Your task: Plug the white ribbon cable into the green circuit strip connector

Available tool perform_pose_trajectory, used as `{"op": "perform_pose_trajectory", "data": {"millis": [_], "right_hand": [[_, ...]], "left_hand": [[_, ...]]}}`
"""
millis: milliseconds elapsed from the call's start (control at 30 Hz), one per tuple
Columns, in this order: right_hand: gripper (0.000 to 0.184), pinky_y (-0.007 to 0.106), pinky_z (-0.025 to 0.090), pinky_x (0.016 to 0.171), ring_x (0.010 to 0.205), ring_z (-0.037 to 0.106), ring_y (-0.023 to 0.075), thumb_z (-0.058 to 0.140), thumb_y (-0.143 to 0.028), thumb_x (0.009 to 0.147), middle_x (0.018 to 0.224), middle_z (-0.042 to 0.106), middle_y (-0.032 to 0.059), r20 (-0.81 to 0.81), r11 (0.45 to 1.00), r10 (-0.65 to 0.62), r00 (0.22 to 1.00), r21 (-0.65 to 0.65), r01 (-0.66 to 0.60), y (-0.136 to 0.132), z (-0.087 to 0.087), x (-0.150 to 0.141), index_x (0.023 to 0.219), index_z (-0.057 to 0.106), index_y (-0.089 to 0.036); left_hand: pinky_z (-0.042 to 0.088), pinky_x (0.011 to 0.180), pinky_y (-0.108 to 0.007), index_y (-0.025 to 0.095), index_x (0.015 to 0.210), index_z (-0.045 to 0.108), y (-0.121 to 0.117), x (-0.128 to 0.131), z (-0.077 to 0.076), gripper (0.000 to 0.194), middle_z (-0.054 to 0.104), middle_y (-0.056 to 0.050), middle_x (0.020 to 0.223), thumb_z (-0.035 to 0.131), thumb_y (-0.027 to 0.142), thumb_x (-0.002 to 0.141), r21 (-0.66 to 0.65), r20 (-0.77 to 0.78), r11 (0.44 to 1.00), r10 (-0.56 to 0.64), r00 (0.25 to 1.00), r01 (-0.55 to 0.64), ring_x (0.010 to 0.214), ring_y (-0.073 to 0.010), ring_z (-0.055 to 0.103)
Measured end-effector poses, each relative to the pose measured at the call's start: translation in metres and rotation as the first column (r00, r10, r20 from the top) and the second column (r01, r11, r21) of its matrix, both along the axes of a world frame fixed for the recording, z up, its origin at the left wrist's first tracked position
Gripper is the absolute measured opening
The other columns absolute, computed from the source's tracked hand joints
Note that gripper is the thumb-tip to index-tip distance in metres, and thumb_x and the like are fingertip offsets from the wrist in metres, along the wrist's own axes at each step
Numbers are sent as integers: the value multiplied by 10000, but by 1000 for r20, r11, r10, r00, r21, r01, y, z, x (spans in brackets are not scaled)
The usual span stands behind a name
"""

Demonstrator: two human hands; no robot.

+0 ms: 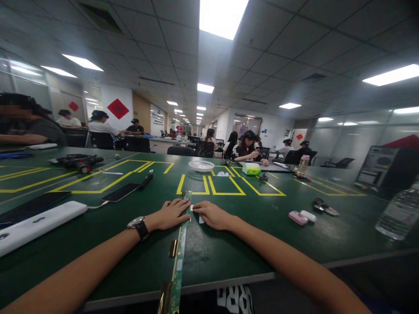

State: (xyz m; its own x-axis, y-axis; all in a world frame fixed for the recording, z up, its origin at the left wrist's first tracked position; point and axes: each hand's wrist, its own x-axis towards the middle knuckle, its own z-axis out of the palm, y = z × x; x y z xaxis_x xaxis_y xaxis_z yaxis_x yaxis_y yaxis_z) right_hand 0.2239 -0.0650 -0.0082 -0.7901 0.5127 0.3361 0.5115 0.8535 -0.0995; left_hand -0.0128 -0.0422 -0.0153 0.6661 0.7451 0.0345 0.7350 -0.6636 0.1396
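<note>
A long, narrow green circuit board (179,265) runs away from me over the table's front edge, with coppery flexible tabs (173,248) along its left side. My left hand (170,213) lies flat with fingers stretched, the fingertips reaching onto the board's far part. A dark-strapped watch (139,226) is on that wrist. On the board's right side, my right hand (211,214) is closed, its fingertips pinched at the board's edge. A small white piece (201,220) shows below those fingers, mostly hidden; whether it is cloth or paper I cannot tell.
Left of my arms lie a white power bank (42,224) and a phone (121,192). A clear plastic basket (201,165) and a green tissue pack (251,169) stand farther back. Earbud cases (297,218) and a water bottle (397,213) are at right. Several people sit beyond.
</note>
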Motion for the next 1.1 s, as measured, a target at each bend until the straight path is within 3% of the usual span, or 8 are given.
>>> {"op": "perform_pose_trajectory", "data": {"millis": [267, 600, 767, 900, 967, 1100], "right_hand": [[465, 344, 356, 1091, 1256, 493, 199, 410, -54, 847, 1340, 553, 150, 3, 999, 19, 1000, -42, -18, 3, -1, 2, 1278, 582, -86], [456, 301, 317, 1118, 1309, 451, 154, 394, -55, 881, 1386, 522, 104, -27, 977, 87, 996, -192, -91, 6, 6, 10, 1299, 565, -116], [453, 288, 323, 1104, 1282, 476, 156, 404, -44, 858, 1338, 568, 108, 1, 990, 109, 994, -86, -108, 6, 6, 7, 1267, 590, -108], [375, 325, 384, 1035, 1147, 569, 194, 463, -72, 838, 1191, 653, 127, -20, 995, -52, 998, 86, 54, 9, 8, 8, 1163, 649, -103], [338, 333, 400, 1004, 1103, 588, 199, 475, -83, 842, 1140, 673, 113, 7, 982, -128, 992, 138, 126, 8, 9, 10, 1114, 669, -131], [293, 295, 388, 992, 1094, 592, 177, 493, -117, 869, 1133, 677, 79, 132, 987, -93, 987, 144, 74, 5, 9, 12, 1083, 680, -184]], "left_hand": [[163, 1074, -535, 243, 1522, 207, 1, 0, -1, 715, 169, -74, 1577, 204, 670, 948, -14, 12, 1000, -16, 1000, 16, 1409, -333, 175], [175, 1070, -525, 258, 1526, 182, 3, 1, -1, 680, 151, -65, 1580, 211, 636, 962, -24, -33, 999, -29, 999, 29, 1413, -330, 167], [180, 1070, -532, 246, 1524, 190, -1, 2, 4, 679, 166, -66, 1577, 239, 624, 963, -25, -34, 1000, -3, 999, 2, 1410, -325, 179], [188, 1074, -531, 267, 1520, 205, -1, 1, 5, 687, 178, -60, 1575, 236, 650, 951, -33, -7, 999, -18, 1000, 17, 1416, -320, 180], [198, 1071, -539, 274, 1518, 213, 1, -1, 1, 695, 190, -59, 1570, 240, 662, 943, -21, 3, 1000, -10, 1000, 10, 1412, -332, 195], [234, 1059, -560, 307, 1507, 227, 16, -7, -19, 651, 242, -38, 1554, 238, 638, 947, 12, 42, 1000, 0, 999, -1, 1404, -338, 235]]}}
